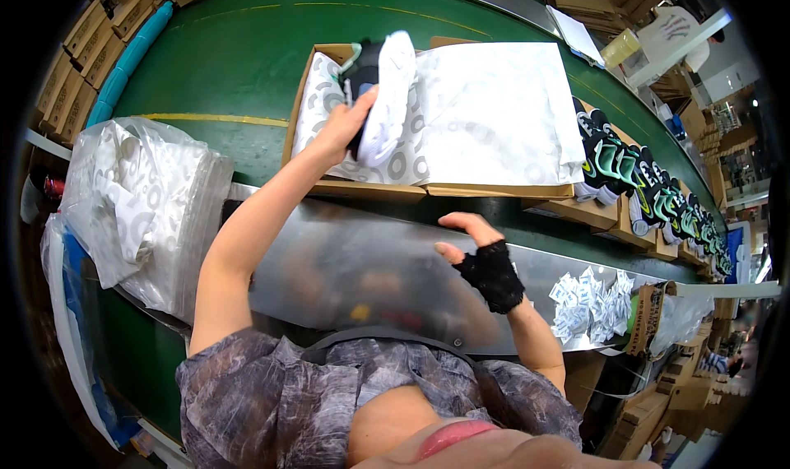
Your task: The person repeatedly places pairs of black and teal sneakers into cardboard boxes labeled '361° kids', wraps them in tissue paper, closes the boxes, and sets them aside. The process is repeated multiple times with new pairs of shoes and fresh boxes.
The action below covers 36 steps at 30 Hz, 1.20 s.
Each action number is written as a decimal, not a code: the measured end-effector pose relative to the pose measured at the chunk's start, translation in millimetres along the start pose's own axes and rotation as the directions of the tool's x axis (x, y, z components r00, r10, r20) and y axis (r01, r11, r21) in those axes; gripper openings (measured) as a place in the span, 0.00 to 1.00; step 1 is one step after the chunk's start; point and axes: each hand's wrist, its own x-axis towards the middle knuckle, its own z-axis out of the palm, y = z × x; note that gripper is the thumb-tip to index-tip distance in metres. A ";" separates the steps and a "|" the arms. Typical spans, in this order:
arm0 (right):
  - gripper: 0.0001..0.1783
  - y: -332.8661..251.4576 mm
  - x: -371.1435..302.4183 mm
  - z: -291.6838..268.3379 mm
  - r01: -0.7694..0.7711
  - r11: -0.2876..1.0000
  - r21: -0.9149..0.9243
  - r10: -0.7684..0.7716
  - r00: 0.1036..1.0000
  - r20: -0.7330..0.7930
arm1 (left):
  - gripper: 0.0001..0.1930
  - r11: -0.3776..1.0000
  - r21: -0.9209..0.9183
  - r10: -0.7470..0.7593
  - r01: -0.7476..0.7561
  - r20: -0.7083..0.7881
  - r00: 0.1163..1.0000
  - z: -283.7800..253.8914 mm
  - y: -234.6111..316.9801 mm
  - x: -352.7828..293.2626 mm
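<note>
My left hand (352, 125) grips a black, white and mint-green sneaker (388, 99), its white sole turned to the right. The shoe is held on its side above the left half of an open cardboard shoebox (362, 191). Grey-ringed tissue paper (317, 107) lines that half, and a broad white sheet (498, 111) covers the right half. In a black fingerless glove, my right hand (485, 263) hovers over the metal ledge (362, 263) in front of the box. Its thumb and forefinger are apart with nothing between them.
Sneakers on cardboard boxes (605, 152) line the green belt (230, 70) to the right. Small white packets (588, 304) are heaped on the ledge. At left lies a clear plastic bag of printed paper (148, 197), with stacked boxes (90, 41) beyond. A person (675, 41) is at far right.
</note>
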 end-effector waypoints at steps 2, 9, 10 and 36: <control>0.20 22.7 -0.8 15.3 -0.322 0.886 0.334 0.319 0.945 0.063 | 0.39 0.974 -0.042 -0.221 0.223 0.049 0.974 19.6 -20.0 22.3; 0.24 67.0 50.8 24.5 -0.245 0.552 0.797 0.725 0.613 -0.313 | 0.29 0.917 0.248 -0.392 0.311 0.425 0.816 46.8 -19.8 12.9; 0.24 80.2 51.7 25.3 -0.214 0.702 0.679 0.629 0.632 -0.452 | 0.25 0.975 0.130 -0.221 0.179 0.535 0.815 39.3 -7.6 2.1; 0.21 23.8 47.1 -1.1 0.085 0.704 -0.705 -0.290 0.941 -0.176 | 0.24 0.991 -0.136 -0.004 -0.007 -0.082 0.997 -41.2 -20.7 5.5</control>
